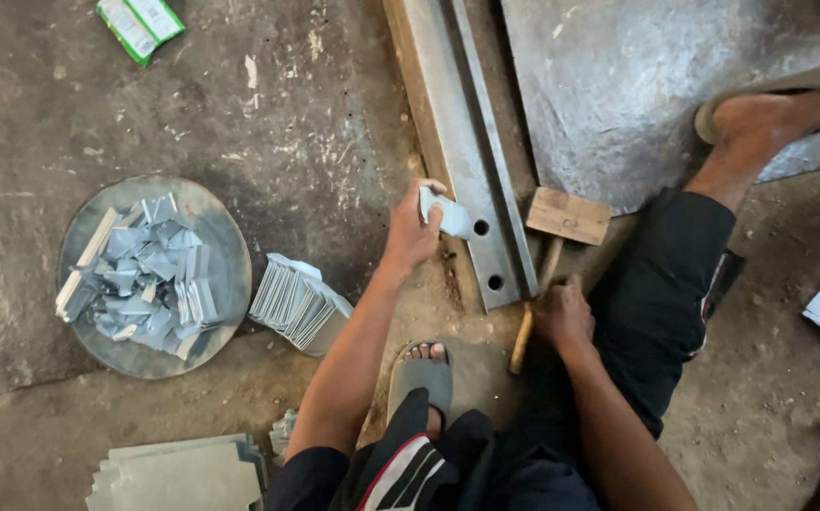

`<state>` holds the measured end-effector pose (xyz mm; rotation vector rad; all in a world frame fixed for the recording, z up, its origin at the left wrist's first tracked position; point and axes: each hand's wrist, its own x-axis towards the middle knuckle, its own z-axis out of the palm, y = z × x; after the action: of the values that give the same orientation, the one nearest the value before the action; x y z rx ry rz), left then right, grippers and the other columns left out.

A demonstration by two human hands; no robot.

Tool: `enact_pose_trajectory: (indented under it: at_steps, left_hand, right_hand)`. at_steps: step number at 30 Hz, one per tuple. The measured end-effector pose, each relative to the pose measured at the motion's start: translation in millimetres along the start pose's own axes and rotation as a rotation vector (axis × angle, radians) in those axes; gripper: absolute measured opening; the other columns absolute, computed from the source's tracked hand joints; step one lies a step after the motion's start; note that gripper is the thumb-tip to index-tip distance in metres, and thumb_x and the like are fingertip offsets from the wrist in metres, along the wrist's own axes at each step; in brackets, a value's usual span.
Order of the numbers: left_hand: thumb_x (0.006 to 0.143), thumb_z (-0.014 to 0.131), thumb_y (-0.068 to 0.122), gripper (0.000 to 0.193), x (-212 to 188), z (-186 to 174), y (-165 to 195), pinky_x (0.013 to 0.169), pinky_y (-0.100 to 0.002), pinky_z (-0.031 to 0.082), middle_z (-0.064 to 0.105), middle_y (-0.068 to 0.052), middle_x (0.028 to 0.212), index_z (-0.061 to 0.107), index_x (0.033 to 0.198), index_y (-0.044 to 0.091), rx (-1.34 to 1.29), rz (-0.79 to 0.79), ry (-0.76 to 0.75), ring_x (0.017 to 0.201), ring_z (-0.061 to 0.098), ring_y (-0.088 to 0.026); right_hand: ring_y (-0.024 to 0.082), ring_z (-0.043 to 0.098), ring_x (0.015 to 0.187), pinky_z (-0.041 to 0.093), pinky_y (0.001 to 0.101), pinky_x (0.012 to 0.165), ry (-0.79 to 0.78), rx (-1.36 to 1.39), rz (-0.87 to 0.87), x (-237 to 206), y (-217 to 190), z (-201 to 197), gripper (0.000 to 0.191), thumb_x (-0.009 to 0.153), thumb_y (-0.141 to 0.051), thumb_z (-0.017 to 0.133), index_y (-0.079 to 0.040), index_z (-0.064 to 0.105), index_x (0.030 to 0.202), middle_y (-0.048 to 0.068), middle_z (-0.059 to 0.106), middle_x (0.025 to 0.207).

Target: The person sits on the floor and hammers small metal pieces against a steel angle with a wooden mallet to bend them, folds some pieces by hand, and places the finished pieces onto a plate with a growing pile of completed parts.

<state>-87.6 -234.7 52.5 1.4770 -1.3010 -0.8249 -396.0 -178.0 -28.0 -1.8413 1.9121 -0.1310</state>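
My left hand [412, 230] holds a small bent piece of sheet metal [446, 217] against the left edge of a long steel angle bar [471, 142] with two holes near its end. My right hand [563, 312] grips the wooden handle of a mallet [566, 216], whose block head rests on the ground just right of the bar. My left foot in a grey sandal [421, 374] sits below the bar's end.
A round metal pan [225, 255] holds several folded metal pieces. A stack of cut metal strips [296, 303] lies beside it. Flat sheet blanks [178, 473] lie at the bottom left, a large metal sheet [618, 85] at the top right, a green packet [138, 24] at the top.
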Motion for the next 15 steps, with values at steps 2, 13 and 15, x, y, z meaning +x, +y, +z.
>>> enact_pose_trajectory:
  at_steps: [2,13,15]
  left_hand:
    - [0.092,0.058,0.005,0.027,7,3,-2,0.084,-0.038,0.055,0.068,-0.013,0.095,0.058,0.119,0.013,0.024,-0.012,-0.032,0.087,0.072,-0.028]
    - [0.093,0.058,0.002,0.029,12,2,-9,0.088,-0.042,0.055,0.069,-0.017,0.107,0.054,0.12,0.012,0.027,0.121,-0.068,0.103,0.071,-0.039]
    - [0.093,0.059,0.001,0.03,14,3,-9,0.087,-0.043,0.054,0.069,-0.017,0.106,0.054,0.12,0.013,0.048,0.115,-0.078,0.1,0.07,-0.04]
  right_hand:
    - [0.044,0.067,0.089,0.055,0.0529,0.075,-0.043,-0.049,0.0,7,3,10,0.03,0.08,-0.03,0.084,-0.001,0.077,0.083,0.022,0.067,0.092]
    - [0.025,0.06,0.063,0.048,0.0412,0.055,0.069,0.477,-0.146,-55,1,-37,0.037,0.103,-0.03,0.064,0.006,0.065,0.093,0.013,0.061,0.072]
    - [0.024,0.061,0.063,0.049,0.0396,0.058,0.108,0.25,-0.242,-69,-20,-47,0.04,0.101,-0.033,0.066,0.005,0.067,0.091,0.015,0.06,0.071]
